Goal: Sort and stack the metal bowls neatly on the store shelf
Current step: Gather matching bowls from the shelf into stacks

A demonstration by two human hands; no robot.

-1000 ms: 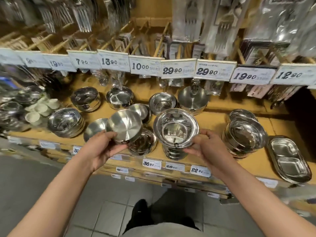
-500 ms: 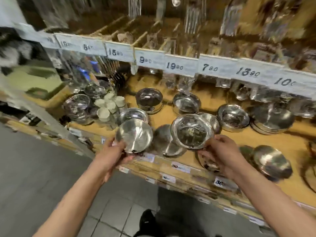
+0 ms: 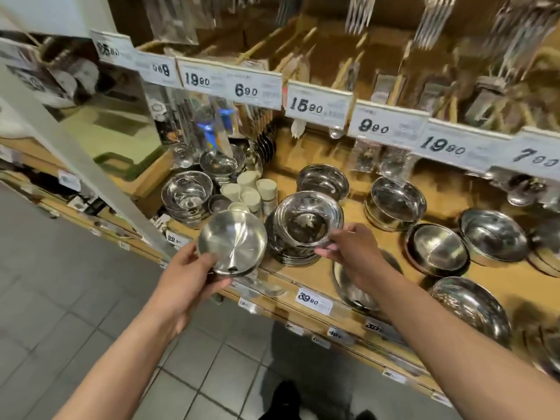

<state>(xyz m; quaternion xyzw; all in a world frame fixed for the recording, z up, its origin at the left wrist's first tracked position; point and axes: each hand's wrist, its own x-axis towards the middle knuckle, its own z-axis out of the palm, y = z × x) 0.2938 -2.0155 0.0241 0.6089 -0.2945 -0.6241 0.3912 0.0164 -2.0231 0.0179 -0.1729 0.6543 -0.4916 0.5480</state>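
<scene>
Each hand carried one bowl at the front edge of the tan wooden store shelf point(image 3: 357, 177). The left hand point(image 3: 185, 280) gripped a shallow polished steel bowl point(image 3: 232, 241), tilted so its inside faced the camera, thumb over the near rim and fingers curled beneath the base, with the forearm reaching up from the lower left. The right hand point(image 3: 354, 253) pinched the near rim of a deeper mirror-bright steel bowl point(image 3: 309, 219), held upright just above a short stack of matching steel bowls point(image 3: 291, 253) at the shelf's front; whether bowl and stack were touching could not be told. The right forearm came in from the lower right, wrist bent slightly down. Such bowls were probably light, rigid and slick, so a rim pinch with a finger under the base looked the safest hold; their thin rims would likely ring and slide if let go off-centre. More loose round steel bowls point(image 3: 436, 250) lay scattered to the right, and a cluster of small cream-coloured cups point(image 3: 248, 189) stood just behind the held bowls, beneath a row of white price tags point(image 3: 318, 106).
</scene>
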